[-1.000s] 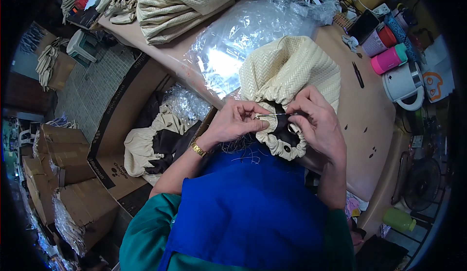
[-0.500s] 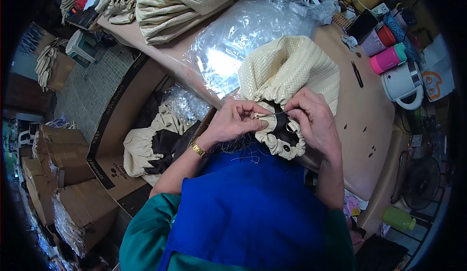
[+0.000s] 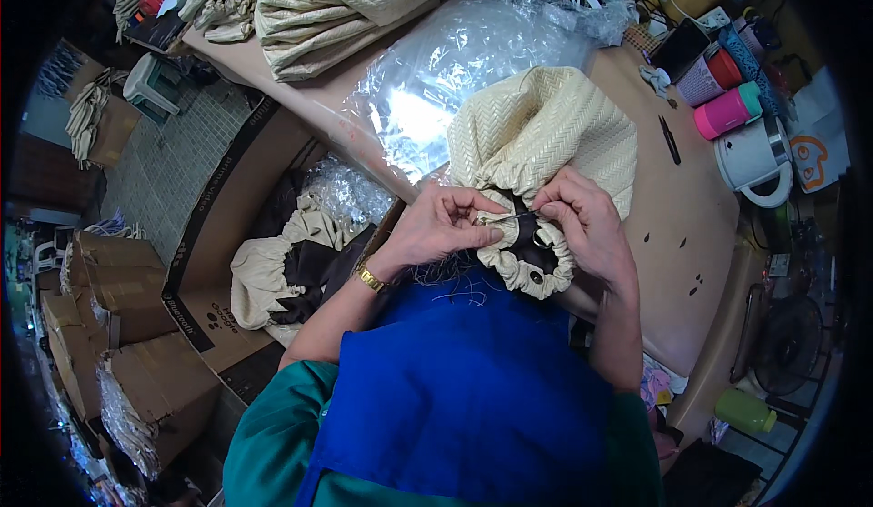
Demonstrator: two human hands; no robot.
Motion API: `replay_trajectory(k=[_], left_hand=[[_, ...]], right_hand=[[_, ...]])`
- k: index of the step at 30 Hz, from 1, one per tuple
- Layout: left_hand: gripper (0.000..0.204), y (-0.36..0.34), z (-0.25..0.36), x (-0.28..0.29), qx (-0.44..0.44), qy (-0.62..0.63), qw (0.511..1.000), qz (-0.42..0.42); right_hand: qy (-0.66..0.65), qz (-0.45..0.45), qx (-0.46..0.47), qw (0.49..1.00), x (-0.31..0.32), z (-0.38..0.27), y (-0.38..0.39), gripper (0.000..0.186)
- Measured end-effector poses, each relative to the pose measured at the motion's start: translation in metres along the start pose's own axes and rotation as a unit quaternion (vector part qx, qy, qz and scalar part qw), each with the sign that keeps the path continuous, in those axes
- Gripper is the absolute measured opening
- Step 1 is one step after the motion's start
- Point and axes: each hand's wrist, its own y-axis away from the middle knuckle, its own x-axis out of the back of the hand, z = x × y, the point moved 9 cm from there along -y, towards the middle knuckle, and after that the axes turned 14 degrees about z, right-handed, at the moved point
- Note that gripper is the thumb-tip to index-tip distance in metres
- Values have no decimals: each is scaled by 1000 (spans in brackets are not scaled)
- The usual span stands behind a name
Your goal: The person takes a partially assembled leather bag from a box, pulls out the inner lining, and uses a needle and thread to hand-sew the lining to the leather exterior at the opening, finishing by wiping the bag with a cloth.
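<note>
A cream woven-pattern bag (image 3: 555, 125) with a dark lining lies at the table's near edge. Its gathered, ruffled opening (image 3: 529, 281) faces me and carries a dark round snap (image 3: 536, 278). My left hand (image 3: 446, 225), with a gold watch on the wrist, pinches the gathered rim between thumb and fingers. Just to its right, my right hand (image 3: 587, 225) is closed in a pinch by the same rim. What lies between its fingertips is too small to make out, perhaps a thin pale strand. Dark lining (image 3: 526, 234) shows inside the opening.
Clear plastic sheeting (image 3: 455, 61) lies beyond the bag, with stacked cream bags (image 3: 346, 16) behind. An open cardboard box (image 3: 218, 225) at left holds more bags (image 3: 264, 275). Dark tweezers (image 3: 669, 139), a pink bottle (image 3: 726, 114) and a white pot (image 3: 753, 157) are at right.
Both hands stay at the bag's rim. The dark thin tool that spanned between the fingertips is no longer visible there; the right fingers have shifted slightly.
</note>
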Motion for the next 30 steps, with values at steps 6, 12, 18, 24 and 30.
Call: replay_trajectory(k=[6,12,18,24,30], left_hand=[[31,0,-1,1,9,-2,1000,8],[30,0,-3,-1,15,10,1000,9],[29,0,-2,0,14,-3,1000,6],[27,-2,-16,1,24,8,1000,9],[26,-2,-14,1,43,50,998,-4]], right_hand=[[85,55,51,994,15,-38,13,11],[119,90,100,984,23,-58,18,14],[189,80,134,969,16,-67,23,18],[268,50,160,949,0,-78,36,19],[159,48,76,983,8,-54,25,18]])
